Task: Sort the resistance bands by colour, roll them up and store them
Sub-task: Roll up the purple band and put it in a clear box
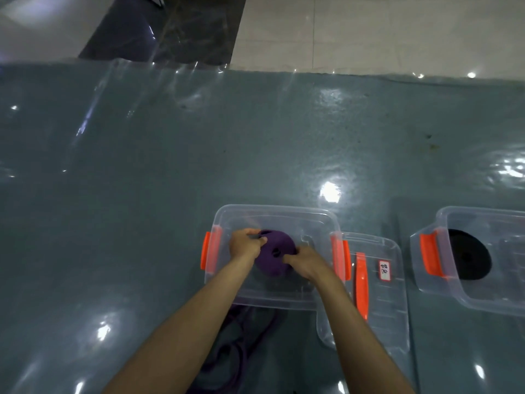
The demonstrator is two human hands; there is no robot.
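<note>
While both hands, left hand [245,245] and right hand [305,263], clamp the purple roll [274,254] so it stays wound, I hold it inside the clear bin [272,214] at six o'clock.

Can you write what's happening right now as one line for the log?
left hand: holds purple roll | right hand: holds it | place: over clear box | other box: black roll

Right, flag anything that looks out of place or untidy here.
Mostly orderly. Both hands hold a rolled purple band in the clear box. One oddity: unrolled purple bands lie in a loose tangle on the mat, near the box, partly hidden by the arms.
</note>
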